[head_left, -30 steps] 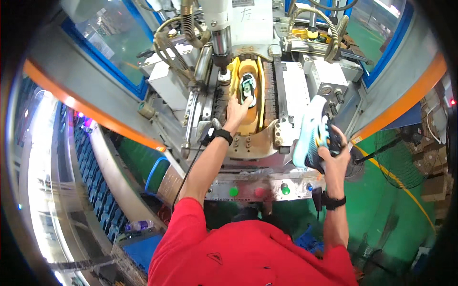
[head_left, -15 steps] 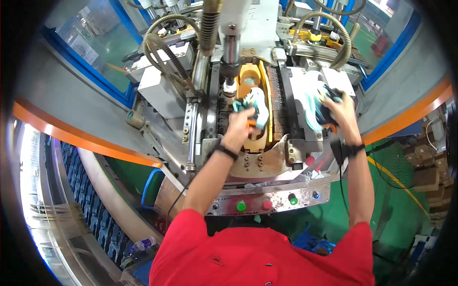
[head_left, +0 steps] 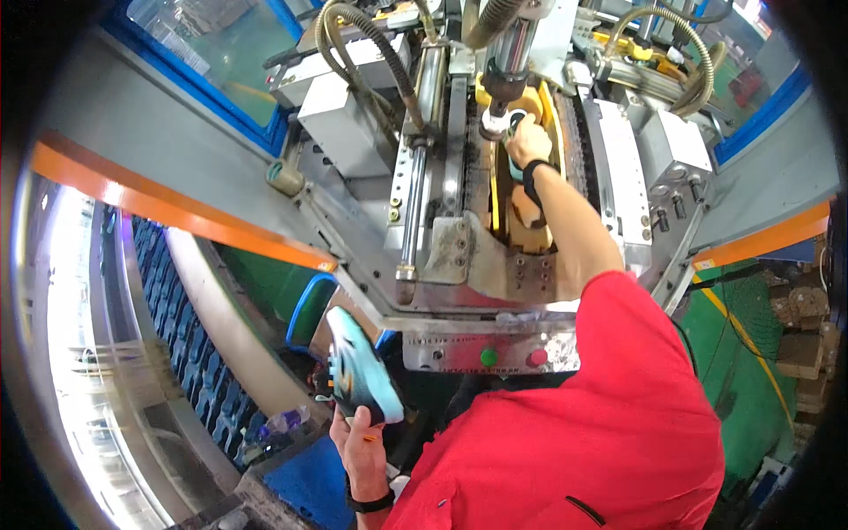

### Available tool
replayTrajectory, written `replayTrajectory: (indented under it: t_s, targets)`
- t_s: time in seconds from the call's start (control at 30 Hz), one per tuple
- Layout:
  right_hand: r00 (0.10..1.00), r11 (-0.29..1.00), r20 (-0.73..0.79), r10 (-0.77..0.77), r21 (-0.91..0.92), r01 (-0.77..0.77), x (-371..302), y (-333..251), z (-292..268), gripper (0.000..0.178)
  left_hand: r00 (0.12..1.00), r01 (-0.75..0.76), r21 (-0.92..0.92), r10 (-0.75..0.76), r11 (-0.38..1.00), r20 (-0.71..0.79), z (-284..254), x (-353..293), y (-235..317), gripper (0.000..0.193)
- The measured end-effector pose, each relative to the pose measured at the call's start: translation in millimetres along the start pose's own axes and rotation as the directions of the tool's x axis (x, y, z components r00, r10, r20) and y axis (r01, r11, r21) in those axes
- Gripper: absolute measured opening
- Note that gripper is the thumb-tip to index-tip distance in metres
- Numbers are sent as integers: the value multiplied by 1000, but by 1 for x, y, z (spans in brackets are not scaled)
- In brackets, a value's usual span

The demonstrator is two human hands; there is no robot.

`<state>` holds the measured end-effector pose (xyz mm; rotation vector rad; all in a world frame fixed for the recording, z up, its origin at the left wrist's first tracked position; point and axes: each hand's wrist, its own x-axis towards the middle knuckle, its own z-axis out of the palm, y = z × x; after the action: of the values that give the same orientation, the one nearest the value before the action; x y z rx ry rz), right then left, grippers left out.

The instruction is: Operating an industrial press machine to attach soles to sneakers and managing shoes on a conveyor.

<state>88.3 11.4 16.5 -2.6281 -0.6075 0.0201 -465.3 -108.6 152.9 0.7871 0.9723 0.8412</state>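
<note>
My left hand (head_left: 360,446) is closed round the heel end of a sneaker (head_left: 369,375) with a teal and white sole and a dark upper. It is tilted with the toe up, left of the machine's front. My right hand (head_left: 530,143) reaches into the machine and is closed on a second shoe (head_left: 516,171), mostly hidden by the hand, with only bits of teal, white and dark showing. That shoe is at the far end of the yellow-sided mould (head_left: 495,201), beside a vertical press rod with a white tip (head_left: 495,124).
A metal control panel with a green button (head_left: 488,357) and a red button (head_left: 537,358) runs along the machine's front. Orange-edged guards (head_left: 177,201) flank both sides. At left is a conveyor with dark blue slats (head_left: 190,331). A purple-capped bottle (head_left: 284,421) lies near it.
My left hand has drawn back from the mould to the lower left with a shoe. My right hand has moved from the machine's right side into the mould with its shoe. The view has shifted.
</note>
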Motion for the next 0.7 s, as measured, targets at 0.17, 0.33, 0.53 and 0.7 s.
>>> replayTrajectory:
  t_s: [0.17,0.33,0.53,0.7]
  targets:
    - [992,991,114,-56,125,41,-29,-5,-17,63,953,-96,-170,41,981,-301,-19,-35,-36,19]
    - [667,562,-463,-583,362,743,-207,-5,-104,26,974,7,-225,-57,974,-219,-10,-48,-59,25]
    - [595,471,26,-803,638,609,-365,41,-10,20,975,84,-200,-122,976,-184,19,-56,-63,26]
    - [512,552,208,-833,369,748,-393,89,96,24,976,51,-186,-88,981,-199,23,-74,-68,32]
